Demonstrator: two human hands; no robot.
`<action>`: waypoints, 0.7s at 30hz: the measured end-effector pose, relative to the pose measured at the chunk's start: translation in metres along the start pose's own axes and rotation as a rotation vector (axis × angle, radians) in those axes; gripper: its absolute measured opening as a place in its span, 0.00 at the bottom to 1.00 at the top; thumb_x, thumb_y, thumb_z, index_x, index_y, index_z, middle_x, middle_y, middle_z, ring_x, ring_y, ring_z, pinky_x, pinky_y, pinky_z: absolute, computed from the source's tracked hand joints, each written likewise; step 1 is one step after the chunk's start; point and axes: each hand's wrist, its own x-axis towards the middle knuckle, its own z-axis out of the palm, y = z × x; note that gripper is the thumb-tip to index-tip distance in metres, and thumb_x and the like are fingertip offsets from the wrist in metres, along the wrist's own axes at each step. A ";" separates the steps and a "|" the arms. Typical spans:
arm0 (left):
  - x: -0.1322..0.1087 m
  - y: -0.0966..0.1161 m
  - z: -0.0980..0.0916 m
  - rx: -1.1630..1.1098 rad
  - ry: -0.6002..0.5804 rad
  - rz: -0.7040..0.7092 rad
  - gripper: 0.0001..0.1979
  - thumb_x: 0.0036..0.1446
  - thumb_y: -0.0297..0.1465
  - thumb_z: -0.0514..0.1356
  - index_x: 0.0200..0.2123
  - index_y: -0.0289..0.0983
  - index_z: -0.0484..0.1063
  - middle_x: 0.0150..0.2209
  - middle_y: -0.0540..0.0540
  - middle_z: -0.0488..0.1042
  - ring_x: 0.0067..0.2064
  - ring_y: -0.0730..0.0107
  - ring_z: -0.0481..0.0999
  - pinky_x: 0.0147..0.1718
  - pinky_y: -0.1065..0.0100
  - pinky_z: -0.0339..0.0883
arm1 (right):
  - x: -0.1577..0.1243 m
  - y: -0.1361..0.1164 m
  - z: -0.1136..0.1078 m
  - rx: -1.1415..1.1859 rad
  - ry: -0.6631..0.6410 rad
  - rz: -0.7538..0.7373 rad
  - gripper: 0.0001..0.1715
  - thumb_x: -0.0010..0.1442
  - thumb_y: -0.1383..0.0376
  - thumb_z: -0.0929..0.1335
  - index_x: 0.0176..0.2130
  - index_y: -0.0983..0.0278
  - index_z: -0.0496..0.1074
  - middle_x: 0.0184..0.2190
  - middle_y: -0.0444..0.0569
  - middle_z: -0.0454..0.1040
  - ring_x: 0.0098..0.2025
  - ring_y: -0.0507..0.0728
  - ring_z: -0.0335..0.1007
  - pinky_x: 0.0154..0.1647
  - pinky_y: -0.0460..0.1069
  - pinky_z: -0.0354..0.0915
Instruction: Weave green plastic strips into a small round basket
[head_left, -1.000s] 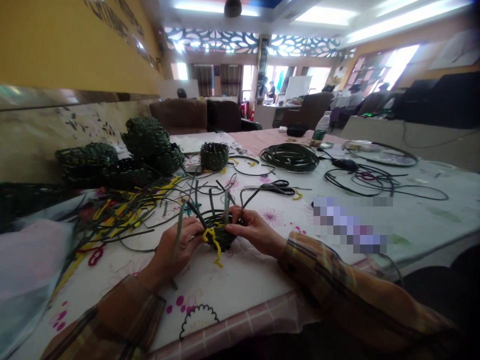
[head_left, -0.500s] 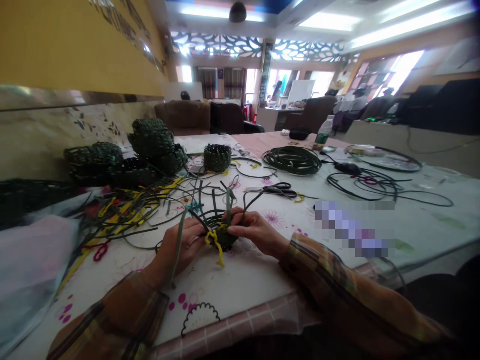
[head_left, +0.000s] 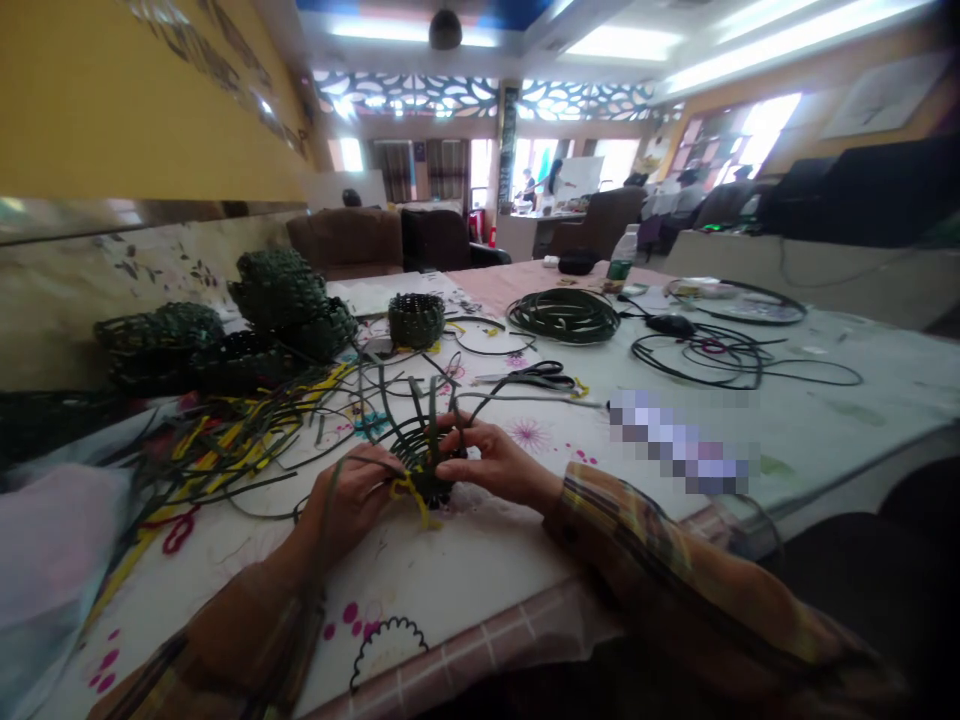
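Between my hands is a small, partly woven dark green basket (head_left: 429,478), with loose strips standing up from its rim. My left hand (head_left: 360,492) closes on its left side beside a knotted yellow cord (head_left: 411,492). From the right, my right hand (head_left: 491,462) pinches the basket's wall, thumb in front and fingers behind among the upright strips. One long green strip loops over my left wrist. Another strip arches from my right fingers toward the right.
Black scissors (head_left: 541,375) lie beyond my hands, near a coil of green strip (head_left: 564,315) and a small finished basket (head_left: 417,320). Stacked woven baskets (head_left: 277,290) and loose strips are at left. A bottle (head_left: 622,258) stands at the back.
The view has turned slightly right. The fingers of my right hand have shifted on the basket, and the long strip now bends over my left wrist.
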 end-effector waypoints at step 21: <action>-0.006 -0.002 -0.003 0.156 -0.021 0.147 0.09 0.62 0.23 0.57 0.40 0.40 0.75 0.36 0.46 0.77 0.38 0.70 0.76 0.41 0.69 0.73 | 0.005 0.020 -0.029 0.404 0.000 0.382 0.33 0.51 0.56 0.77 0.53 0.68 0.76 0.28 0.46 0.76 0.25 0.49 0.68 0.28 0.46 0.66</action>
